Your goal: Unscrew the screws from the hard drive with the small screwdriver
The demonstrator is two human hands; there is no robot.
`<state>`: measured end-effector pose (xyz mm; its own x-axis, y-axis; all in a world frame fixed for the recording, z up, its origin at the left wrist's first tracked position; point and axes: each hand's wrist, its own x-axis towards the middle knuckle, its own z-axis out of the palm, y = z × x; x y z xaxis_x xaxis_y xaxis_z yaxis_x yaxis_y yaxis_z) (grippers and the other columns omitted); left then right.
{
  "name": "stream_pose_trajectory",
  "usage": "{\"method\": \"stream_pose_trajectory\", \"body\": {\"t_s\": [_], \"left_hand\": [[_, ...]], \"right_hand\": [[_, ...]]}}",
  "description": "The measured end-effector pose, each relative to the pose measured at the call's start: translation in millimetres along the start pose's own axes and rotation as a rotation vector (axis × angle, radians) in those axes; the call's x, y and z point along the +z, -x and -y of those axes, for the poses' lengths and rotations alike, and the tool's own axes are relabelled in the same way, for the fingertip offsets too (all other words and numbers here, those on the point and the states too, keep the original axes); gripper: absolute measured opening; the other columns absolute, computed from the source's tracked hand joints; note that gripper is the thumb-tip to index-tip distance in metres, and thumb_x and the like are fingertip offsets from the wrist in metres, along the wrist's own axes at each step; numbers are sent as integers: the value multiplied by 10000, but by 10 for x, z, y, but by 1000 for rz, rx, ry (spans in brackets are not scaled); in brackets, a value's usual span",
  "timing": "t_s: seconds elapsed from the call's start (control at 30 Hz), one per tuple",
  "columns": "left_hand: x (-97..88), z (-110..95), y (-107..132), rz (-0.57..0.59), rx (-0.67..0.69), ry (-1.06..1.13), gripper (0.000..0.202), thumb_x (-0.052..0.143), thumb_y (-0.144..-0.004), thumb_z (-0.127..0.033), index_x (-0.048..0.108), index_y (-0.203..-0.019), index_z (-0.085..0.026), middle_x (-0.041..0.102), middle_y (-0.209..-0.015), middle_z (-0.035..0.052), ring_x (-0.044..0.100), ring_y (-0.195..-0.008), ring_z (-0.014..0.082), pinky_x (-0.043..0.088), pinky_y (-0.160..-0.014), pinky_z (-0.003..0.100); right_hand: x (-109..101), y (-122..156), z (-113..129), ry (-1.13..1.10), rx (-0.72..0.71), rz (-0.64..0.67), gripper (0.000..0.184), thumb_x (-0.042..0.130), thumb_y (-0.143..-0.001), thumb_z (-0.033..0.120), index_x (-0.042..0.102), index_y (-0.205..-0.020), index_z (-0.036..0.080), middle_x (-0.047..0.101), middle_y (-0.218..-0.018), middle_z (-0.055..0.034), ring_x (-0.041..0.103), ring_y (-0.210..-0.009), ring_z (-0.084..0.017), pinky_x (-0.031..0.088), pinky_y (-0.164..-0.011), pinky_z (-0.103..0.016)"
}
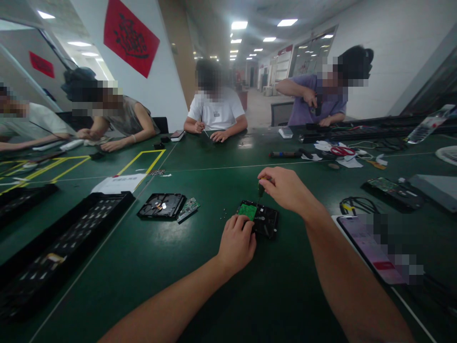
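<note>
Black is the hard drive (267, 221), which lies flat on the green table (200, 281), in the middle between both hands; a bright green circuit board (247, 209) sits on its left part. The left hand (237, 243) comes from eight o'clock, its bent fingers close together over the drive's edge; whether they grip it, I cannot tell. The right hand (283, 188), at one o'clock, pinches with thumb and fingers a screwdriver (261, 189), which points downward to the drive; its tip is too small for judging contact. At nine o'clock, small screws (224, 213) are scattered near the drive, and farther away rests a second drive (161, 206) beside a loose board (188, 208). Red scissors (342, 151) lie at two o'clock, and a phone (374, 247) between three and four.
</note>
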<state>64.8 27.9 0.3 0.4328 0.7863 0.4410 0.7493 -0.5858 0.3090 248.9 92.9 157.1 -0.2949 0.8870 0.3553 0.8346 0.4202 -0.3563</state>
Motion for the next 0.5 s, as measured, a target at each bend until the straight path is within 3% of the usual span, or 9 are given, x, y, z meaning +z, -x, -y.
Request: {"method": "stream_pose_trajectory", "body": {"t_s": [0.5], "left_hand": [[0, 3, 2, -5, 6, 11, 245, 579, -914, -192, 627, -1154, -215, 611, -1162, 108, 541, -1137, 301, 502, -985, 512]], "right_hand": [[21, -6, -29, -68, 7, 45, 207, 544, -1006, 284, 724, -934, 212, 755, -851, -31, 678, -735, -180, 449, -708, -286]]}}
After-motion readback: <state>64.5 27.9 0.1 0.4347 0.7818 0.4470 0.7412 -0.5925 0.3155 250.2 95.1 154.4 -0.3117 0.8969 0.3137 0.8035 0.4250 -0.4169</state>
